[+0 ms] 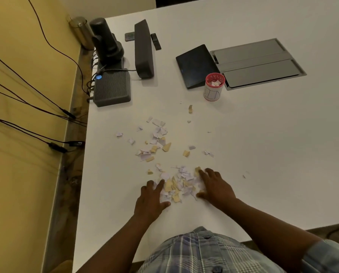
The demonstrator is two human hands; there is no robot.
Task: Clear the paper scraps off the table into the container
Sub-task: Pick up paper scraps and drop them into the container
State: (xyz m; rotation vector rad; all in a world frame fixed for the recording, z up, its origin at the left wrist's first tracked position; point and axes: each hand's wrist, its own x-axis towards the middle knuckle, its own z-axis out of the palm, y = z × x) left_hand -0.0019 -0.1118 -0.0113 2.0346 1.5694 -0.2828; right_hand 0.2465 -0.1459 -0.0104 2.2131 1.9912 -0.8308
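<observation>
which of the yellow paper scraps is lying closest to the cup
The lone yellow scrap just below the red-rimmed cup. Every other yellow piece sits farther down the table, toward the hands.

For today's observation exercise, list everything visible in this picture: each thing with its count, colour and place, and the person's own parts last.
table: one, white, fills the view
paper scraps: many, white and yellow, scattered mid-table
scrap pile: one, white and yellow, between the hands
container: one, red rim, white side, beyond the scraps, holding some scraps
tablet: one, black, behind the container
cable hatch: one, grey, far right
ribbed box: one, dark grey, left edge
camera: one, black, far left
speaker bar: one, dark grey, far side
wall: yellow, left, with cables
left hand: open, flat beside the pile
right hand: open, flat beside the pile
</observation>
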